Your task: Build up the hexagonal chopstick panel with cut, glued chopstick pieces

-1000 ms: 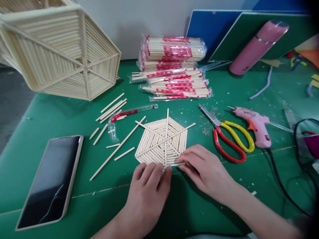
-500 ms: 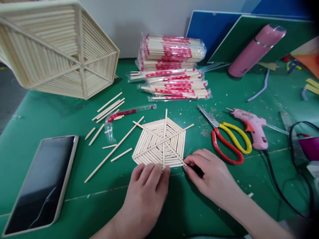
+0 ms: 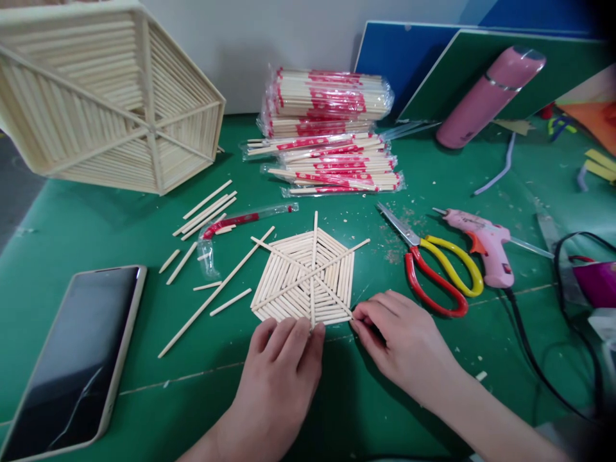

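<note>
- Pinched at its lower edge by the left hand (image 3: 280,378) and at its lower-right corner by the right hand (image 3: 404,333), the hexagonal stick panel (image 3: 303,277) lies at frame centre.
- It is judged light and stiff, but fragile at joints; best held by its rim.
- Chopsticks (image 3: 290,101) are held in clear wrappers (image 3: 337,101), upper centre.
</note>
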Tool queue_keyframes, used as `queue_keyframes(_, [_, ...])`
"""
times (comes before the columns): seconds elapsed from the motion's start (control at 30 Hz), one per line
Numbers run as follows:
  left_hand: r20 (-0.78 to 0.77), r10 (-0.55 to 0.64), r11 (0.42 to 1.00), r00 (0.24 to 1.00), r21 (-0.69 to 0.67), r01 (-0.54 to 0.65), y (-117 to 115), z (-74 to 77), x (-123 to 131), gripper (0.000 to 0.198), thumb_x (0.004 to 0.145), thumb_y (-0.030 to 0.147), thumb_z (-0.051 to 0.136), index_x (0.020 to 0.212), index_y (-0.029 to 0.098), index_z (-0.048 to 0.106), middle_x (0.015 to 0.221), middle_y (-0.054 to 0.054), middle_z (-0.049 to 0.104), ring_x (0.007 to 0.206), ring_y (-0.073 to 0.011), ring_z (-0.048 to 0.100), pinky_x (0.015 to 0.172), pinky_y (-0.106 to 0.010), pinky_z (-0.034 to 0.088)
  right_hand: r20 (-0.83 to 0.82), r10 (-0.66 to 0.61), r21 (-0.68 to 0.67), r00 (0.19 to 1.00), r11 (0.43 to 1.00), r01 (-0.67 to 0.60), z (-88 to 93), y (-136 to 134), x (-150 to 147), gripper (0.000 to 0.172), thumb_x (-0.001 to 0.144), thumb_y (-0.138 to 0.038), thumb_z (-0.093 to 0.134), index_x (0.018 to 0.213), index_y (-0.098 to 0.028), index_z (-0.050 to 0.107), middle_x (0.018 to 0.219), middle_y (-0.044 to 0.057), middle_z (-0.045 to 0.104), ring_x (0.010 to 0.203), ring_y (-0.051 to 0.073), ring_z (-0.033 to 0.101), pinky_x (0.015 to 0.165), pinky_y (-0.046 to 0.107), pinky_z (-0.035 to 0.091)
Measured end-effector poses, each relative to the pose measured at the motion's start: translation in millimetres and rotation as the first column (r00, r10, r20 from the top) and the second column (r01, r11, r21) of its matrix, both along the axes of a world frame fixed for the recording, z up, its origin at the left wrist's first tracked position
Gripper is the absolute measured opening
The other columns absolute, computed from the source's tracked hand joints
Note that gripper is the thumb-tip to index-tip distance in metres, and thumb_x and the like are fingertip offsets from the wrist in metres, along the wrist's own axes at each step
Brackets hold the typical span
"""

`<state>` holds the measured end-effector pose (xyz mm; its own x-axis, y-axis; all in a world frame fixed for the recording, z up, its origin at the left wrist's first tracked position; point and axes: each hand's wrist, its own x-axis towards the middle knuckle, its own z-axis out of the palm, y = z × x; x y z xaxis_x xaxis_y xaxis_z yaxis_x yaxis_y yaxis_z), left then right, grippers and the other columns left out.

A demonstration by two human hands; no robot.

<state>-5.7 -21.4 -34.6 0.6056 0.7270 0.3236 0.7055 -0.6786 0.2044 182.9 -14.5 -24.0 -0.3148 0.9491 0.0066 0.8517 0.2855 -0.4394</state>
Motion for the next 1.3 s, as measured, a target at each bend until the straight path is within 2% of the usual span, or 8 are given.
queue_keyframes(0.2, [-0.011,-0.006,1.0,1.0,-0.001,0.006,2.0,-0.8,0.1,0.019,0.083,0.012,0.043,0.095,0.009,0.058,0.086,-0.008,0.057,0.08,-0.0196,0.05,0.074,-0.037,0.04,0.046,-0.006,0.012,0.999,1.0,0.006,0.0,-1.5,-3.1,0.019,0.084,-0.018,0.041,0.074,-0.016,0.057,0.068,0.005,0.055,0.066,0.016,0.046,0.064,0.03,0.037])
queue_keyframes(0.47, [-0.039,-0.029,1.0,0.999,0.007,0.029,2.8,-1.8,-2.7,0.021,0.08,0.01,0.047,0.098,0.011,0.056,0.087,-0.009,0.055,0.079,-0.0206,0.05,0.07,-0.037,0.04,-0.009,-0.036,-0.045,0.999,0.998,0.035,3.2,0.6,-1.3,0.012,0.079,-0.016,0.046,0.072,-0.016,0.055,0.069,0.003,0.055,0.069,0.015,0.047,0.064,0.026,0.036])
queue_keyframes(1.17, [-0.021,-0.052,0.999,0.998,-0.001,0.052,6.2,-4.1,-3.4,0.022,0.079,0.01,0.047,0.099,0.011,0.055,0.087,-0.009,0.053,0.076,-0.0201,0.05,0.066,-0.035,0.041,-0.016,-0.152,-0.011,0.988,0.988,0.152,0.2,1.2,-8.2,0.012,0.076,-0.016,0.047,0.067,-0.017,0.055,0.064,0.002,0.052,0.063,0.014,0.045,0.063,0.027,0.035])
queue_keyframes(1.3, [-0.01,-0.043,0.999,0.999,-0.006,0.043,4.0,-3.4,-3.7,0.021,0.079,0.009,0.047,0.099,0.011,0.054,0.089,-0.01,0.053,0.079,-0.0201,0.049,0.069,-0.035,0.042,-0.055,-0.132,-0.02,0.99,0.991,0.131,-0.3,0.2,-6.0,0.009,0.074,-0.015,0.049,0.067,-0.017,0.054,0.065,0.001,0.052,0.064,0.014,0.045,0.062,0.026,0.034])
